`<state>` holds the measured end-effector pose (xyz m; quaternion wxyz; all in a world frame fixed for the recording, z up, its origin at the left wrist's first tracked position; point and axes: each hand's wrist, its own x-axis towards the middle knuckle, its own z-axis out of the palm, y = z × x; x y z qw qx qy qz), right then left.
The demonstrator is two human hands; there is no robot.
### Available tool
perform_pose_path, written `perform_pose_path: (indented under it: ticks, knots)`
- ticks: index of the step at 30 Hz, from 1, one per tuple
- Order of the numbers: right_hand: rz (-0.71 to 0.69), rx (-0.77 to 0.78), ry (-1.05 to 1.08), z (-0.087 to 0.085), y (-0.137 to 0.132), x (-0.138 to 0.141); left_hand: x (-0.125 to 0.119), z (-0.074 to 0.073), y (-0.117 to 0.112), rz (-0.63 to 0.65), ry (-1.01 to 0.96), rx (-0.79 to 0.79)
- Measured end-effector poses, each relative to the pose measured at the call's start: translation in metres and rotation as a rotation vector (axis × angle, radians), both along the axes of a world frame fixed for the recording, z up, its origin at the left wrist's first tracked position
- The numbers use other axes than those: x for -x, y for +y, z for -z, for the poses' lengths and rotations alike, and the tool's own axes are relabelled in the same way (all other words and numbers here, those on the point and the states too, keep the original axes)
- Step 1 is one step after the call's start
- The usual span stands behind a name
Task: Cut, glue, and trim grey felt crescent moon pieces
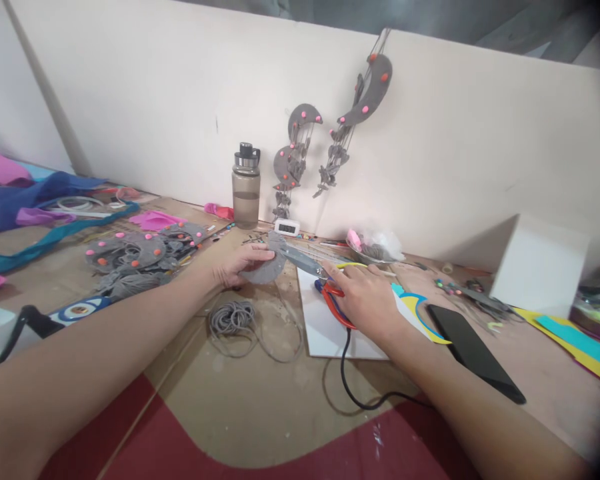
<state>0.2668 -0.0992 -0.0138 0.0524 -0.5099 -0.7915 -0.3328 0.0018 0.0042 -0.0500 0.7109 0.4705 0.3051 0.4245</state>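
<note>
My left hand (241, 264) pinches a flat grey felt piece (267, 265) just above the table. My right hand (367, 299) grips red-handled scissors (316, 272); their blades point left and meet the felt piece's upper right edge. Under my right hand lies a white sheet (323, 327). A coil of grey cord (234, 319) lies on the table below the felt piece.
A water bottle (245, 187) and a small white clock (287, 227) stand by the back wall, under hanging grey felt ornaments (300, 150). Grey felt shapes with pink dots (140, 253) lie at left. A black phone (473, 350), a white box (540, 267) and a black cable (360, 393) are at right.
</note>
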Motion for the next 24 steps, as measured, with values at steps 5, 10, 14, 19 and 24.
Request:
perform_pose_path:
  ticks: [5, 10, 14, 19, 24]
  knots:
    - [0.045, 0.074, 0.123, -0.003, 0.0, 0.001, -0.003, -0.005, -0.006, 0.016, 0.001, -0.031]
    - [0.014, 0.171, 0.4, -0.01, 0.003, 0.003, -0.007, -0.005, -0.007, -0.016, -0.011, -0.076]
    - [0.025, 0.141, 0.289, -0.01, 0.003, 0.004, -0.007, -0.005, -0.003, -0.043, -0.024, -0.094]
    - [0.024, 0.122, 0.082, -0.007, -0.001, 0.004, -0.005, -0.007, -0.002, -0.062, -0.015, -0.064]
    - [0.028, 0.1, 0.012, -0.007, -0.001, 0.003, -0.004, -0.008, -0.001, -0.116, 0.006, -0.069]
